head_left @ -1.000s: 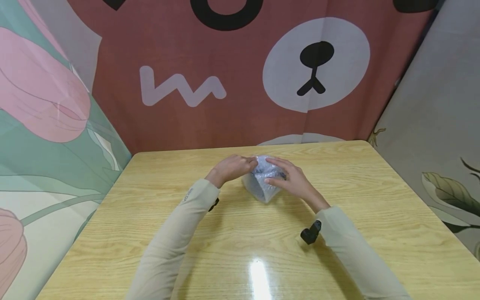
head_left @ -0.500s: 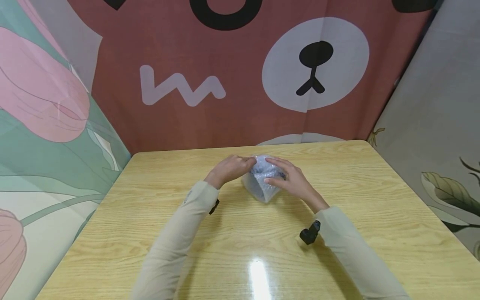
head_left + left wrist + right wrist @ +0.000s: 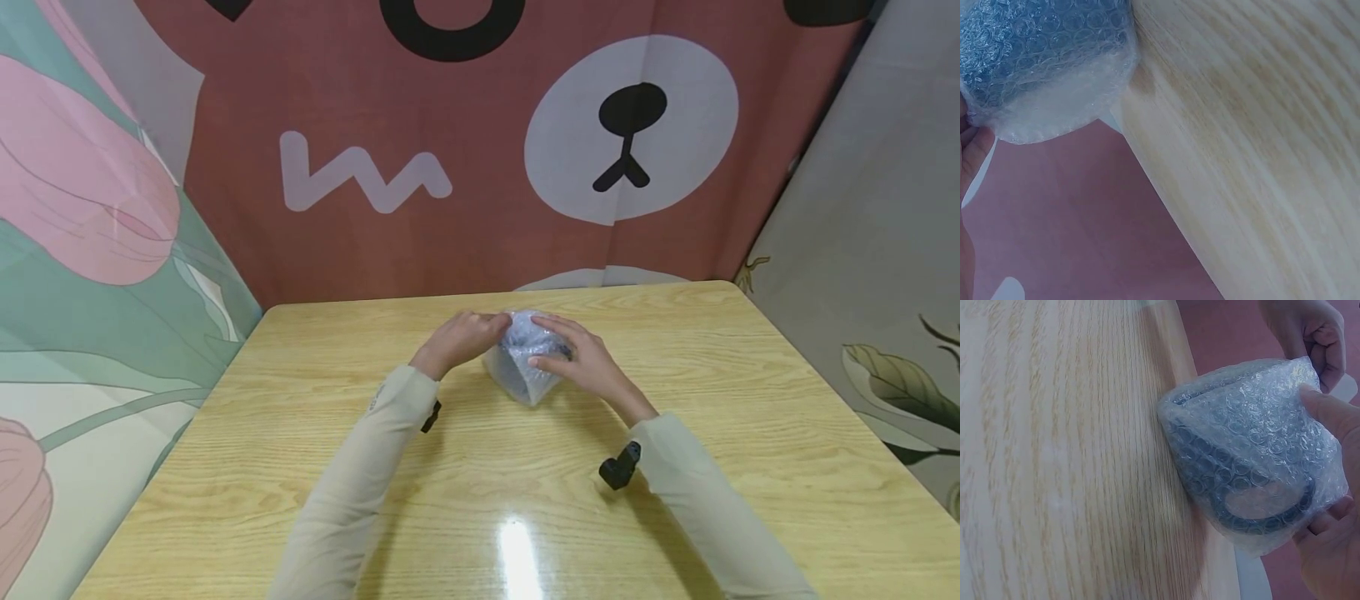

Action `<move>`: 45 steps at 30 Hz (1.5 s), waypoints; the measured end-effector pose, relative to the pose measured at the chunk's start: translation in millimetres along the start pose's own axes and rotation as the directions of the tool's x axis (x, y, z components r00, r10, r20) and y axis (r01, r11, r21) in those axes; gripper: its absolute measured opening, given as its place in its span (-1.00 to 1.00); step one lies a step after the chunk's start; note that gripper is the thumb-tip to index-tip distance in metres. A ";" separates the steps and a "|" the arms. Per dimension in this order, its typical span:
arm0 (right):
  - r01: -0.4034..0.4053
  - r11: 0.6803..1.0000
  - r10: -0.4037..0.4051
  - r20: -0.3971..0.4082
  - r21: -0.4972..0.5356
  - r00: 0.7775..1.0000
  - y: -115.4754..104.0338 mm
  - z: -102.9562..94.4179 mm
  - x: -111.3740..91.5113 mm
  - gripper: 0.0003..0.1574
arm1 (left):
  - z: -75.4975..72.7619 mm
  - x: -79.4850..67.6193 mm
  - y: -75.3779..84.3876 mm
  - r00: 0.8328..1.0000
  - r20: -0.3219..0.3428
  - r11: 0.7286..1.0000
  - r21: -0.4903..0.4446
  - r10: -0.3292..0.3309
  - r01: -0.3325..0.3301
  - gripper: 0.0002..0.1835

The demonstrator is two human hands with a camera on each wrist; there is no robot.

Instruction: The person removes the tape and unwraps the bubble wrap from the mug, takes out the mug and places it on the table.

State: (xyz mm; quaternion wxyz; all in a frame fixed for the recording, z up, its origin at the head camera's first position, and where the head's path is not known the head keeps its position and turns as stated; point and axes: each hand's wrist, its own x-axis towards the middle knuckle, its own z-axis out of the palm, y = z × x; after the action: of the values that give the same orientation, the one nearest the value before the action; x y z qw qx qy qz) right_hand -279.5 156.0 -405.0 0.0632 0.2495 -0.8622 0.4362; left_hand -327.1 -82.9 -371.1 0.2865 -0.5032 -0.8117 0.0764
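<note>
A bubble-wrapped bundle (image 3: 525,379) stands on the wooden table, between both hands. Through the clear wrap the right wrist view shows a dark loop (image 3: 1263,525), like a mug handle; the rest of the contents is blurred by the bubbles. My left hand (image 3: 463,337) pinches the upper left edge of the bubble wrap (image 3: 1066,50), fingers curled. From the right, my right hand (image 3: 592,362) holds the bundle, thumb on the near side and fingers on the far side. In the left wrist view only part of the left hand (image 3: 975,156) shows.
The wooden table (image 3: 480,475) extends around the bundle, its back edge close behind. A red curtain (image 3: 420,250) with a bear print hangs beyond it. Patterned cloths flank the left and right sides. Small black cameras (image 3: 620,468) sit at the wrists.
Almost nothing differs: the left forearm has shifted very slightly, while the bundle and the right hand stay in the same place.
</note>
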 end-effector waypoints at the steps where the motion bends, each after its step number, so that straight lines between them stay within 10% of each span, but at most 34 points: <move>1: 0.002 1.000 -0.002 -0.002 0.000 1.000 0.2 0.0 0.0 -0.16 | 0.4 -0.1 -0.3 1.000 -0.002 1.000 -0.007 -0.004 0.004 -0.95; 8: 0.004 1.000 -0.003 -0.005 0.012 1.000 1.0 1.0 -0.5 -0.16 | -4.4 1.2 -4.5 0.999 0.012 0.997 -0.061 0.048 -0.047 -0.94; 19: 0.014 1.000 -0.014 -0.007 0.008 1.000 1.9 1.2 -1.1 -0.15 | -18.9 11.2 -6.5 0.971 0.207 0.993 -0.036 0.122 -0.117 -0.86; 33: 0.026 0.999 -0.025 -0.013 0.018 1.000 3.3 1.6 -1.0 -0.16 | -22.8 14.5 -2.5 0.961 0.177 0.973 0.044 0.214 -0.225 -0.88; 45: 0.011 1.000 -0.011 -0.017 0.016 1.000 1.5 1.8 -1.8 -0.16 | -16.3 11.3 0.4 0.977 0.167 0.990 0.020 0.134 -0.139 -0.95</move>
State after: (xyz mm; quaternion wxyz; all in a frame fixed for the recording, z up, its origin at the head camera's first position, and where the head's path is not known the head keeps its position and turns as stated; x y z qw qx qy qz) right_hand -278.5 156.1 -407.7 0.0707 0.2513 -0.8567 0.4448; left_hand -321.7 -75.6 -353.4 0.2201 -0.5452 -0.7949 0.1501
